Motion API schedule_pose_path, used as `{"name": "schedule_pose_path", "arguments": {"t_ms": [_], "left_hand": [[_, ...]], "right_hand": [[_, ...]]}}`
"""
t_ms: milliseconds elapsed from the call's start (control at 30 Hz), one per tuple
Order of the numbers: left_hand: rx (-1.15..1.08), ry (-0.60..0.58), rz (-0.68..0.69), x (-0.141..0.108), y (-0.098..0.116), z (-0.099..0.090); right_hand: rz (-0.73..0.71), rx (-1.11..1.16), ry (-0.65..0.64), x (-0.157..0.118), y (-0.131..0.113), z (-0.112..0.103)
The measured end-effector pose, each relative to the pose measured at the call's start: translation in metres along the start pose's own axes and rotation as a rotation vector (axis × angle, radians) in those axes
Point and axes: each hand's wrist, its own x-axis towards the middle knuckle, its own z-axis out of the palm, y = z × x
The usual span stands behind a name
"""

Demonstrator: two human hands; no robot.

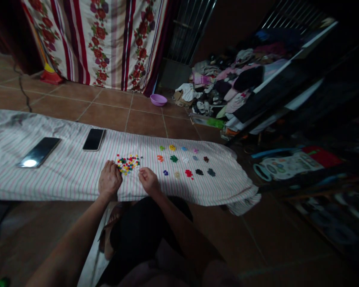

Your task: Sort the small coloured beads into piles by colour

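Mixed pile of small coloured pieces [128, 164]: on striped cloth [77, 175], between the hands. Left hand [110, 177], beside pile, and right hand [148, 181], at its right edge: finger closure and grip cannot be determined. Caution: tugging the cloth could scatter pieces into the sorted clusters, such as the red cluster [188, 173].

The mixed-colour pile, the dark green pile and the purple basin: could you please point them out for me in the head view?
Mixed-colour pile [128, 164]: head view, middle of the scattered pieces.
Dark green pile [174, 158]: head view, middle of the pile.
Purple basin [158, 103]: head view, outer wall.
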Motion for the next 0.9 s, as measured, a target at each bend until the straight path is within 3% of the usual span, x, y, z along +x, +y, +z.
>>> {"name": "schedule_pose_path", "arguments": {"t_ms": [200,400,567,767,900], "left_hand": [[0.017,-0.026,0.02,0.002,0.002,-0.004],[0.007,-0.04,0.009,0.003,0.002,-0.005],[-0.029,-0.072,-0.007,0.002,0.0,-0.004],[-0.004,-0.05,0.03,0.003,0.0,-0.005],[0.018,-0.046,0.061,0.004,0.0,-0.006]], "right_hand": [[0.195,0.039,0.188,-0.011,0.034,-0.066],[0.295,-0.077,0.335,-0.035,0.072,-0.125],[0.323,-0.189,0.37,-0.046,0.094,-0.133],[0.346,-0.322,0.324,-0.045,0.096,-0.126],[0.373,-0.284,0.349,-0.044,0.098,-0.125]]}}
